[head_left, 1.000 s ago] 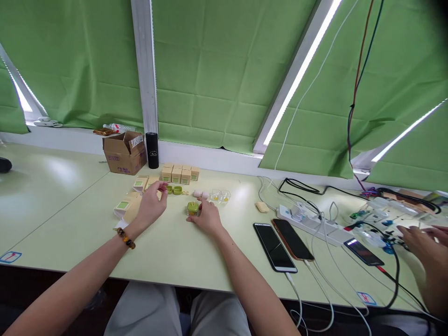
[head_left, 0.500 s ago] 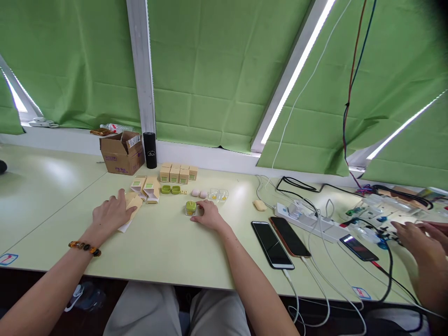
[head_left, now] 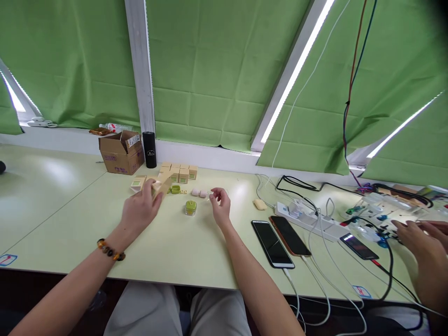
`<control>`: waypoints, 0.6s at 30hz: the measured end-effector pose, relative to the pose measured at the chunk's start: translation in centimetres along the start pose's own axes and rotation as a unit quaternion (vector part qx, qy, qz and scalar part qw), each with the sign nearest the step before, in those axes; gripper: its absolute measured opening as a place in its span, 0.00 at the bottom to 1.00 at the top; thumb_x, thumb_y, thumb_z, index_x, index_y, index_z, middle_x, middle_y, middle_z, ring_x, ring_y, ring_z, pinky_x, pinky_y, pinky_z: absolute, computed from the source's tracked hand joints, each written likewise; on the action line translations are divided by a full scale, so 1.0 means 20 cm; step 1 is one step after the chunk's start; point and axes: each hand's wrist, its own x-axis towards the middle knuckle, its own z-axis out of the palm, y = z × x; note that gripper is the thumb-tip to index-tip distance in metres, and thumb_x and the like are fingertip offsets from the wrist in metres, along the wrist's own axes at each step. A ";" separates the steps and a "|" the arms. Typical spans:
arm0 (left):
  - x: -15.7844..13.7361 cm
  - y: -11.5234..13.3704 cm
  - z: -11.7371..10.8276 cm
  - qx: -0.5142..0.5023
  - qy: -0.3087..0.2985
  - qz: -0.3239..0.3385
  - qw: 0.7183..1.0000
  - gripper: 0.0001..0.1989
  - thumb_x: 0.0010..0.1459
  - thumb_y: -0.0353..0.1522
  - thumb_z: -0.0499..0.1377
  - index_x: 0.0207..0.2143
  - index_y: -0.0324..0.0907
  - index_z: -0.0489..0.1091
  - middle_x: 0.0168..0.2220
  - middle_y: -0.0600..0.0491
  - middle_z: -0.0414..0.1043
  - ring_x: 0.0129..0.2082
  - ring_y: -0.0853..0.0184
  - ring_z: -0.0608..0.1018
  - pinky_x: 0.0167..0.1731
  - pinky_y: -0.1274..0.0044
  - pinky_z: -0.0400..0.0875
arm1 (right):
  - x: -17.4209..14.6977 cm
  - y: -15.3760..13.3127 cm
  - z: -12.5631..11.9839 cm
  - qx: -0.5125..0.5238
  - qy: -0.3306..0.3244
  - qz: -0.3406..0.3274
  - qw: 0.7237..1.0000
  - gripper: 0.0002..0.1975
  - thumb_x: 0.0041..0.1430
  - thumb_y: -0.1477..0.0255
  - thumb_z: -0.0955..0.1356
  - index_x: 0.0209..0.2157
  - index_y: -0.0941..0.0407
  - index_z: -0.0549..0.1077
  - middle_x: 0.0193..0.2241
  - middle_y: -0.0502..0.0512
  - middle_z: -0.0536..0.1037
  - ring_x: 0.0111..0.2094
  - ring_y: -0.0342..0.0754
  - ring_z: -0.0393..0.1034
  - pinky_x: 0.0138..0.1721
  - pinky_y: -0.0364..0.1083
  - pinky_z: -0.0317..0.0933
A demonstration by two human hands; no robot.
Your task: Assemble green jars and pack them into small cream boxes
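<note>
My left hand [head_left: 140,210] is closed around a small tan carton [head_left: 161,185], lifted just off the tabletop [head_left: 168,242] near the row of tan boxes [head_left: 178,172]. My right hand [head_left: 220,205] hovers with fingers curled loosely; whether it pinches anything I cannot tell. A green-topped case [head_left: 191,207] sits on the tabletop between my two hands, touching neither. Two phones [head_left: 282,237] lie to the right. A co-worker's hand [head_left: 416,238] rests by the cables at far right.
</note>
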 end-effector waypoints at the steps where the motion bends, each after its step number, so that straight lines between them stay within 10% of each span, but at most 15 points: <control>1: 0.02 0.03 0.05 -0.041 0.028 0.019 0.999 0.25 0.69 0.45 0.52 0.60 0.39 0.61 0.42 0.41 0.81 0.38 0.52 0.83 0.35 0.72 0.71 | -0.02 -0.04 0.02 -0.004 -0.007 -0.017 1.000 0.08 0.62 0.64 0.68 0.41 0.52 0.72 0.33 0.51 0.72 0.36 0.49 0.67 0.42 0.50 0.59; 7: 0.09 0.24 0.27 -0.222 0.058 0.098 0.968 0.24 0.63 0.45 0.61 0.57 0.41 0.67 0.45 0.39 0.80 0.45 0.50 0.83 0.41 0.69 0.73 | -0.18 -0.24 0.21 0.136 -0.068 -0.030 0.988 0.17 0.65 0.61 0.70 0.50 0.50 0.64 0.51 0.58 0.74 0.48 0.51 0.72 0.51 0.53 0.63; 15: 0.02 0.31 0.31 -0.308 0.022 0.237 0.921 0.29 0.62 0.34 0.62 0.64 0.44 0.60 0.62 0.38 0.69 0.63 0.47 0.73 0.58 0.56 0.71 | -0.15 -0.21 0.21 0.247 -0.003 0.052 0.968 0.23 0.61 0.58 0.73 0.48 0.49 0.61 0.45 0.54 0.75 0.45 0.47 0.72 0.48 0.49 0.68; 18: 0.03 0.27 0.31 -0.385 0.017 0.197 0.902 0.29 0.64 0.34 0.61 0.64 0.44 0.58 0.62 0.39 0.69 0.61 0.51 0.74 0.61 0.56 0.69 | -0.13 -0.21 0.18 0.262 -0.012 0.058 0.963 0.22 0.62 0.58 0.73 0.49 0.50 0.62 0.44 0.55 0.77 0.45 0.49 0.74 0.47 0.49 0.68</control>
